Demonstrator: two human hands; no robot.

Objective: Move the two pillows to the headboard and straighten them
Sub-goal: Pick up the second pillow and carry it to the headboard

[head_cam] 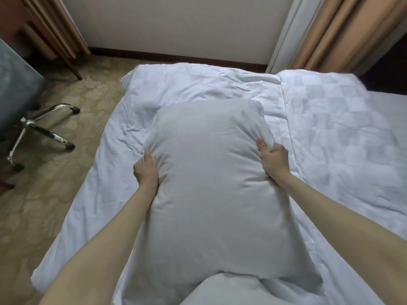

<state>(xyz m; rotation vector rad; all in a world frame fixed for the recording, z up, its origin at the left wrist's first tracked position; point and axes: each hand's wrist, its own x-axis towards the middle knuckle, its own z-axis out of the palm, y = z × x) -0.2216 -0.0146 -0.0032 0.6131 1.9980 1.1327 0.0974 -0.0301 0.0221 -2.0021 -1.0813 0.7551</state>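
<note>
A large white pillow (211, 183) lies lengthwise in front of me, over the white duvet (176, 84) of the bed. My left hand (146, 171) grips its left side, fingers sunk into the fabric. My right hand (272, 160) clutches its right side near the far corner. The pillow bulges between my hands and its near end reaches my body. A second pillow is not clearly told apart; a white rounded shape (220, 291) shows at the bottom edge. No headboard is in view.
A second white bed or mattress with a checked cover (343, 137) adjoins on the right. An office chair with a chrome base (41, 130) stands on the patterned carpet at the left. A wall with a dark baseboard and tan curtains (330, 34) lies beyond the bed.
</note>
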